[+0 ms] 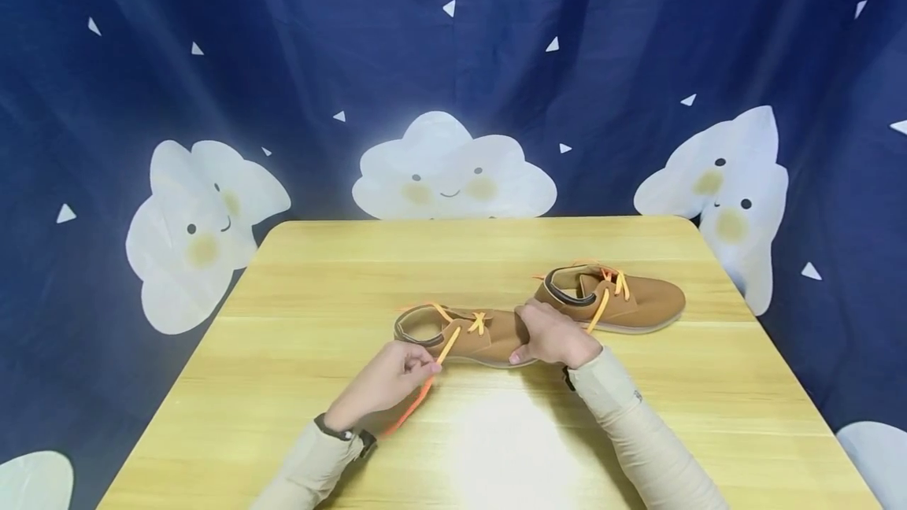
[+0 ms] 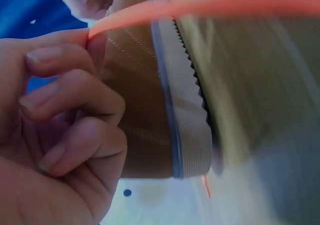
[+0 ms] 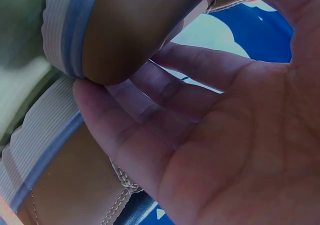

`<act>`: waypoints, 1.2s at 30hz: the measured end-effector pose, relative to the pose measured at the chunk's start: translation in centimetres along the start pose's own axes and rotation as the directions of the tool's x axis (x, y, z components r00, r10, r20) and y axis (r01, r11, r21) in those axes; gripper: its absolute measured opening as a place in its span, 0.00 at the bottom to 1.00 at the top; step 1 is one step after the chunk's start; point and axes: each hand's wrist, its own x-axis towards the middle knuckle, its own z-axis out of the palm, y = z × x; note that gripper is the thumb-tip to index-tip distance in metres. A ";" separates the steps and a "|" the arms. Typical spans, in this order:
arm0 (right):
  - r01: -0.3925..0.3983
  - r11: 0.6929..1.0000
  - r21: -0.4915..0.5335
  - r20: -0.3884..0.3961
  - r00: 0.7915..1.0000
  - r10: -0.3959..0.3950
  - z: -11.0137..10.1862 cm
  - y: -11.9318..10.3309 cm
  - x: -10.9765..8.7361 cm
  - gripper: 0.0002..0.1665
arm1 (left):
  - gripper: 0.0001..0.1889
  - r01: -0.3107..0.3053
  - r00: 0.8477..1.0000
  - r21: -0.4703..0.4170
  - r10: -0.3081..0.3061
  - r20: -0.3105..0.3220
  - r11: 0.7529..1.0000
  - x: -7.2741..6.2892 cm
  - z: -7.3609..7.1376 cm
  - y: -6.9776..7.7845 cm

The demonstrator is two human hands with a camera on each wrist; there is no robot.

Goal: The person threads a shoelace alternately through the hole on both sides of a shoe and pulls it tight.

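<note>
A brown lace-up shoe [image 1: 498,330] with a pale sole lies on the table, its toe pointing right. My left hand [image 1: 394,375] pinches its yellow-orange shoelace [image 1: 450,343] between thumb and index finger, near the heel. The lace's loose orange end hangs below that hand; in the left wrist view the other fingers curl beside the shoe's side. My right hand [image 1: 556,334] holds the toe, thumb on the near side. Its fingers lie around the toe [image 3: 135,30] in the right wrist view. The hand partly hides the toe in the head view.
A matching brown shoe [image 1: 652,301] with yellow-orange laces stands behind and to the right, close to my right hand. Both shoes are on a light wooden table [image 1: 319,274]. Behind it hangs a dark blue curtain [image 1: 453,61] with cloud faces.
</note>
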 end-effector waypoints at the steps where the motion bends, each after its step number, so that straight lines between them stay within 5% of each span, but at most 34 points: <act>1: 0.000 1.000 -0.002 0.000 1.000 0.000 0.0 0.0 0.0 0.25 | 0.12 -0.003 1.000 -0.016 0.003 0.017 1.000 -0.1 -0.2 -0.2; 10: 0.000 1.000 -0.011 0.006 1.000 0.001 0.1 0.0 0.1 0.25 | 0.13 0.058 0.994 -0.042 -0.054 0.092 0.997 -0.2 -1.0 -0.9; 15: 0.007 1.000 -0.010 0.007 1.000 -0.007 0.1 -0.2 0.1 0.25 | 0.12 0.102 0.974 0.013 -0.103 0.204 0.995 -0.4 -3.1 -3.1; 19: 0.005 1.000 0.006 0.009 1.000 -0.005 0.1 -0.2 0.1 0.23 | 0.12 0.202 0.973 0.026 -0.204 0.108 0.979 -0.5 -5.5 -5.3; 23: 0.003 1.000 0.021 0.008 1.000 -0.003 0.0 0.0 0.1 0.23 | 0.18 0.253 0.966 -0.090 -0.257 -0.034 0.963 0.5 -6.5 -6.4; 28: 0.011 1.000 0.023 0.016 1.000 -0.011 0.1 0.0 0.0 0.23 | 0.26 0.267 0.954 -0.209 -0.288 -0.081 0.941 1.8 -6.3 -6.7; 31: 0.015 1.000 0.008 0.014 1.000 -0.015 0.1 0.0 0.0 0.25 | 0.29 0.273 0.953 -0.290 -0.300 -0.051 0.917 2.3 -6.1 -6.8; 36: 0.017 1.000 -0.001 0.010 1.000 -0.017 0.1 0.0 0.0 0.27 | 0.30 0.244 0.969 -0.451 -0.228 0.089 0.858 3.5 -5.9 -7.6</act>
